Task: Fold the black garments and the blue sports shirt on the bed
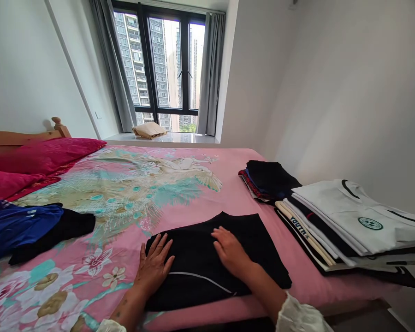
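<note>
Black shorts (197, 251) with a thin white curved stripe lie spread flat near the bed's front edge. My left hand (154, 263) rests on their left end, palm down with the fingers apart. Farther right, my right hand (231, 251) lies on the middle of the black cloth, fingers stretched out and held close together. Neither hand grips anything. The cloth under both palms is hidden.
To the right stand a stack of folded shirts (335, 207), a white one on top, and a smaller dark clothes pile (271, 180). Blue and black clothes (31, 226) lie loosely at the left. Red pillows (44, 154) are by the wooden headboard (20, 136).
</note>
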{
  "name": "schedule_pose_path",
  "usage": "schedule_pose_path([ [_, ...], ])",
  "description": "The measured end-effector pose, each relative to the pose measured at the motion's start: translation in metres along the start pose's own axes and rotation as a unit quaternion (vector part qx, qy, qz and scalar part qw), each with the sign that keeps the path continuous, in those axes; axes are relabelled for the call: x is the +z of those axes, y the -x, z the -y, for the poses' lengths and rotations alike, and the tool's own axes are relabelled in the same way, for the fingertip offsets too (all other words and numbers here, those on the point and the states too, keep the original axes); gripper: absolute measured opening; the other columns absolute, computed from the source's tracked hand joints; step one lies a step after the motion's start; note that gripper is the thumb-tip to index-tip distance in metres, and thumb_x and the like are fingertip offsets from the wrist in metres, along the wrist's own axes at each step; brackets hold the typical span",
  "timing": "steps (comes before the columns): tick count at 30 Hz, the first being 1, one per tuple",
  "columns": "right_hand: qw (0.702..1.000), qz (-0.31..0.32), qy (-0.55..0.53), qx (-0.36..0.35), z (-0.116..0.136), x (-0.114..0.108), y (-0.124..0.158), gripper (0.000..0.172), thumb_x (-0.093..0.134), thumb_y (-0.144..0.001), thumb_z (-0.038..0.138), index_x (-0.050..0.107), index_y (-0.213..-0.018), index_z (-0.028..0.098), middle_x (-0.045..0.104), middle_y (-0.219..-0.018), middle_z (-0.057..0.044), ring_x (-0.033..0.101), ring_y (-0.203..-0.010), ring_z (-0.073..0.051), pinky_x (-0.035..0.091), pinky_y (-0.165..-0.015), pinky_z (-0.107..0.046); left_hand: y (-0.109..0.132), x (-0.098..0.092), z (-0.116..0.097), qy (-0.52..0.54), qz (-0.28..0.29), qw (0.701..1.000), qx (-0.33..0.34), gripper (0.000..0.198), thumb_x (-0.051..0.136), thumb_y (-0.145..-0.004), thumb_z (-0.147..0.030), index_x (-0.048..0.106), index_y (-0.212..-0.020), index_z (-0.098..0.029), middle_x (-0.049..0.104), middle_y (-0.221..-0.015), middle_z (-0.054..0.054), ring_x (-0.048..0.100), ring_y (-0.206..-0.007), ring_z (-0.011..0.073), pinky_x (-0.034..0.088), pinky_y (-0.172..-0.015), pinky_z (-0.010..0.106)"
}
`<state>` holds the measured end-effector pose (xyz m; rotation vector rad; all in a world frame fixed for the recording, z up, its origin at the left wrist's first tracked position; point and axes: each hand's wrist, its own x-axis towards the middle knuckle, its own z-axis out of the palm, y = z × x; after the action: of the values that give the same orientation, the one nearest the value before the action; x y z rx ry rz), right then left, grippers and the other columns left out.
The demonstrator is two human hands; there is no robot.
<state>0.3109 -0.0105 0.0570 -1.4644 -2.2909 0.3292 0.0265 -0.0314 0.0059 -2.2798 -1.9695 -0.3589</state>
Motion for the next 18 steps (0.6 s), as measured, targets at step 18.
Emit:
schedule_pose_path([
  [18, 0.964, 0.044, 0.149, 0.218, -0.080, 0.006, -0.064, 0.059, 0.015, -0.094, 0.041, 0.019, -0.144, 0.011, 0.013, -0.152, -0.012, 0.004, -0.140, -0.027, -0.004, -0.106, -0.061, -0.002, 0.000, -0.002, 0.025, 0.053, 0.998, -0.033, 0.053, 0.039, -0.088, -0.045, 0.034, -0.138, -0.031, 0.027, -0.149, 0.000, 0.018, -0.139, 0.0242, 0.002, -0.108, 0.059],
])
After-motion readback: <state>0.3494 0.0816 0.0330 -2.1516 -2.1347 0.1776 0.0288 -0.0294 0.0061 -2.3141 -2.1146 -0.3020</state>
